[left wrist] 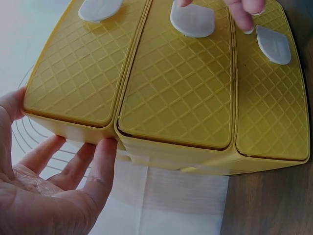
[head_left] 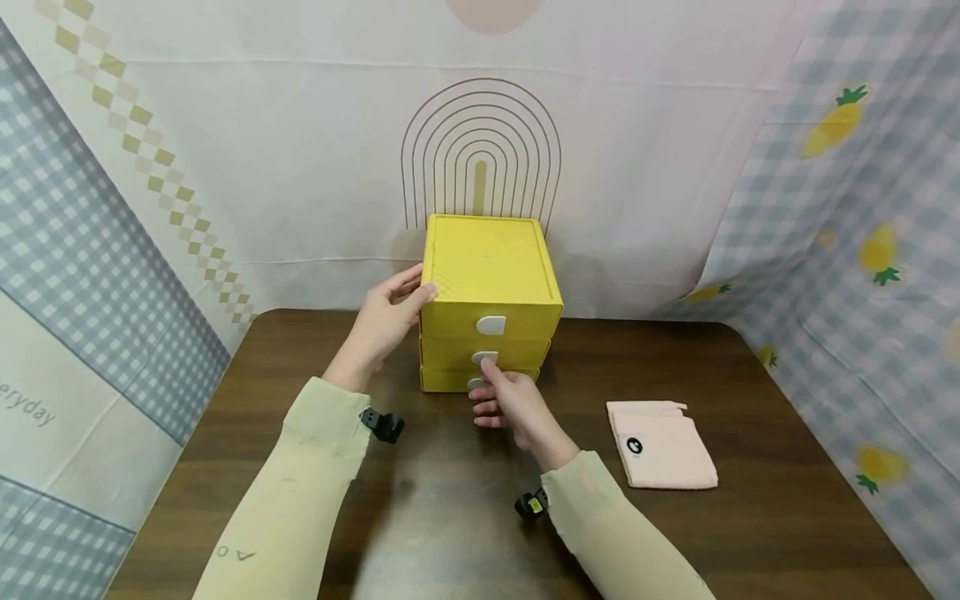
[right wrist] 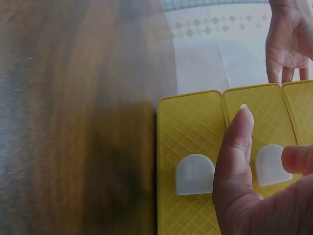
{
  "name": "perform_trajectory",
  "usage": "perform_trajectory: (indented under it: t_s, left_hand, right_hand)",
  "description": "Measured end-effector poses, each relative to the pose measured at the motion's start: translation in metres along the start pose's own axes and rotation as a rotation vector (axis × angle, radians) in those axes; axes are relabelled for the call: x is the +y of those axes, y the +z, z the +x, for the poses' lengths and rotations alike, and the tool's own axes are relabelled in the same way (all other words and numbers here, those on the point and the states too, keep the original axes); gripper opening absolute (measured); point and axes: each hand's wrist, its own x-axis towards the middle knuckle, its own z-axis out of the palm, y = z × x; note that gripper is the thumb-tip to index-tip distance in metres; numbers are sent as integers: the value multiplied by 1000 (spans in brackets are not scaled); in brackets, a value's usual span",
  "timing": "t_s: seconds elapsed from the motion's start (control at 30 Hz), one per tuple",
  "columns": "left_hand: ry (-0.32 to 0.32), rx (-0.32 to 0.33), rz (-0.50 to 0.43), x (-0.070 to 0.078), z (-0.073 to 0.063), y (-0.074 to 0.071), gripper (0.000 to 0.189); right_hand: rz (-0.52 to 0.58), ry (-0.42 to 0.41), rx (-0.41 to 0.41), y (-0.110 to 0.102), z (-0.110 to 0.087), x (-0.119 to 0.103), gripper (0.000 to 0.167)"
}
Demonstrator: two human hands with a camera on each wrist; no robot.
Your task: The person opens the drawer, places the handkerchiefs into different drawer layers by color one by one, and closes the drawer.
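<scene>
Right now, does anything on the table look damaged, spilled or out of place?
Nothing stands out: the yellow cabinet stands upright, its drawers look closed, the pink cloth lies folded, and no spill shows.

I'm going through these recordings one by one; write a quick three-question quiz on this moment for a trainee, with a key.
1. Count: how many drawers does the yellow cabinet have?
2. Identify: which hand has its thumb at the middle drawer's white handle?
3. Choose: what lies on the table to the right of the cabinet?
A) a blue mug
B) a folded pink towel
C) a metal spoon

Key
1. Three, stacked one above another.
2. The right hand; the left hand touches the cabinet near its upper left corner.
3. B.
</scene>
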Motion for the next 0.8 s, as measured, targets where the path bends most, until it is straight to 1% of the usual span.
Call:
perform_trajectory:
  t_s: [0.17, 0.4, 0.8]
  left_hand:
    - [-3, -3, -6, -2, 1, 0, 56]
    - [-15, 17, -8, -1, -1, 1, 58]
    - [-25, 14, -34, -3, -1, 1, 59]
  right_hand:
    - [-10, 27, 10, -4, 2, 9, 60]
    - [-24, 48, 23, -8, 7, 20, 57]
    - [-22, 83, 17, -10, 13, 28, 57]
